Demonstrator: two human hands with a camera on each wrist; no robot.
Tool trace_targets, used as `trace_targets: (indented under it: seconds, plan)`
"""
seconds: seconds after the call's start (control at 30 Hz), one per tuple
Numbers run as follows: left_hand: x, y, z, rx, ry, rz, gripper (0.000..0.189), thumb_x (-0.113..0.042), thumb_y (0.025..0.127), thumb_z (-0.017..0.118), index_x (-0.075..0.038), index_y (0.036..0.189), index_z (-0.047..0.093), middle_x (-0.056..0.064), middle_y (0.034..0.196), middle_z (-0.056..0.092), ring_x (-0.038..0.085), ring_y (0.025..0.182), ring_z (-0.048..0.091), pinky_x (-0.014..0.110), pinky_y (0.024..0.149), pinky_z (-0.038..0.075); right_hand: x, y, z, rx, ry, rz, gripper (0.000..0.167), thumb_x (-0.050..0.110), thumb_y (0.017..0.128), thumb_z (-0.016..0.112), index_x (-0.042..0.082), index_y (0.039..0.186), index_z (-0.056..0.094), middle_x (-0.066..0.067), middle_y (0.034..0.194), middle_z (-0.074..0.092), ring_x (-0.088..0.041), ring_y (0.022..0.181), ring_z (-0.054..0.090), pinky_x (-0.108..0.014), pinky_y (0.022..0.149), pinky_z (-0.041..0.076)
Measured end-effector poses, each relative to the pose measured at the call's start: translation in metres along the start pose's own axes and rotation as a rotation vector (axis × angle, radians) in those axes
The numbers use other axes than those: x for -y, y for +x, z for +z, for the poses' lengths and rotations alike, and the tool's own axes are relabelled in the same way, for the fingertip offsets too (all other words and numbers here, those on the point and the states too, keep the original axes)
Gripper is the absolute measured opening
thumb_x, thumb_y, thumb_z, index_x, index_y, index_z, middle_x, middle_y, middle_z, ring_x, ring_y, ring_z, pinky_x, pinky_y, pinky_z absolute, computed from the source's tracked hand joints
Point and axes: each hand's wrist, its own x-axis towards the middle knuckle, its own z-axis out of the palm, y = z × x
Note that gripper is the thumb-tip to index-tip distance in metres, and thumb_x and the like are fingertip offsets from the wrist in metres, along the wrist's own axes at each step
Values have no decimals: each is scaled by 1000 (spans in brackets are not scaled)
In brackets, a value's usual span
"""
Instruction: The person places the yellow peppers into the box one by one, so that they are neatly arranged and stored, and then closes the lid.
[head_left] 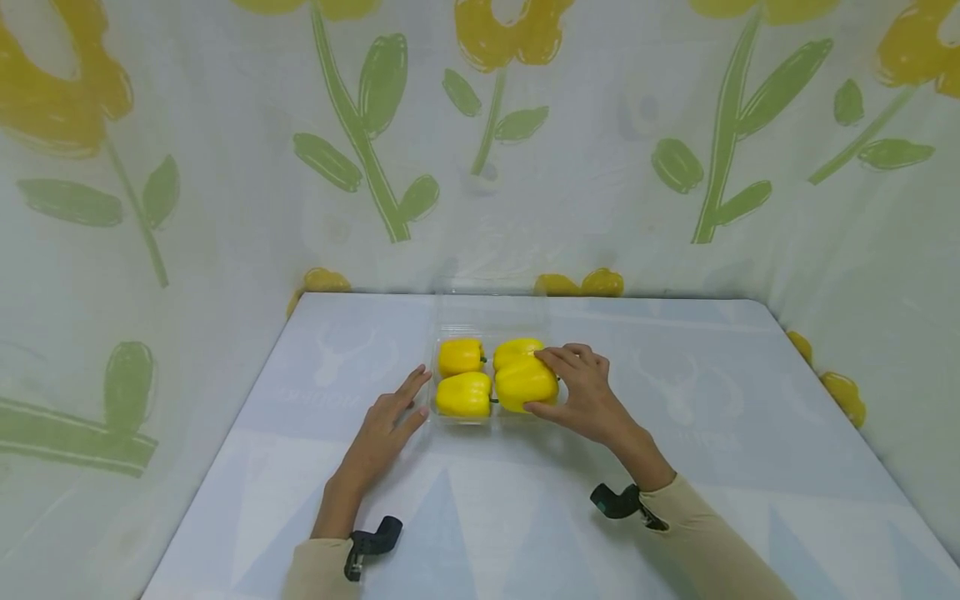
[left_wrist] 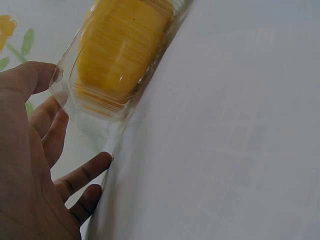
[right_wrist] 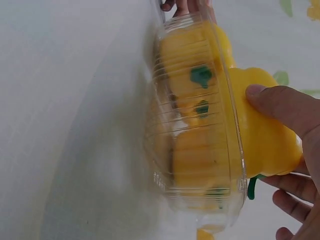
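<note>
A clear plastic clamshell box [head_left: 463, 421] stands on the table with its lid [head_left: 491, 310] raised at the back. Several yellow bell peppers are in it, two of them in the left half, a back one [head_left: 460, 357] and a front one [head_left: 463, 395]. At the front right, my right hand [head_left: 588, 398] grips another yellow bell pepper [head_left: 525, 385] between thumb and fingers. That pepper [right_wrist: 265, 125] sticks up above the box rim, its green stem [right_wrist: 251, 188] pointing outward. My left hand [head_left: 384, 429] touches the box's left side with fingers extended, thumb at the rim [left_wrist: 59, 75].
The white patterned table [head_left: 360, 492] extends around the box on both sides. A flower-printed cloth [head_left: 585, 167] hangs behind the table and along its sides. Black wrist-worn devices sit at the left cuff [head_left: 372, 542] and the right cuff [head_left: 626, 504].
</note>
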Motion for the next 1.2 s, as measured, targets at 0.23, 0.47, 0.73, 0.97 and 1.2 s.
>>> trace_targets:
  seconds: [0.23, 0.47, 0.73, 0.97, 1.2]
  plan:
    - [2, 1, 0, 0, 15, 2, 55, -45, 105, 46, -42, 157, 29, -23, 161, 20, 22, 123, 48, 58, 102, 35, -2, -2, 4, 7, -22, 6, 77, 45, 75, 87, 8, 137, 59, -11, 135, 59, -31, 124, 39, -55, 97, 23]
    - [3, 1, 1, 0, 9, 4, 55, -44, 105, 47, -40, 157, 30, -23, 161, 21, 21, 121, 49, 56, 102, 36, -3, -3, 5, 5, -11, 5, 78, 46, 76, 86, 7, 137, 59, -12, 136, 58, -32, 124, 39, -55, 95, 23]
    - [3, 1, 0, 2, 14, -15, 55, -45, 105, 46, -38, 157, 31, -25, 161, 20, 20, 119, 49, 57, 101, 36, -5, -4, 8, 20, 65, 11, 69, 43, 88, 76, 4, 142, 55, -12, 139, 54, -33, 129, 36, -54, 93, 23]
    - [3, 1, 1, 4, 12, -12, 55, -43, 105, 48, -37, 157, 31, -24, 161, 20, 22, 122, 47, 58, 102, 35, -6, -5, 12, 33, 102, 48, 67, 43, 91, 73, 4, 143, 54, -13, 138, 49, -32, 129, 34, -52, 94, 22]
    - [2, 2, 1, 9, 15, -18, 55, -43, 105, 47, -39, 157, 30, -24, 161, 19, 22, 123, 47, 58, 103, 35, -9, -7, 13, 0, 90, 43, 66, 42, 84, 80, 6, 135, 61, -12, 130, 55, -32, 125, 38, -53, 93, 23]
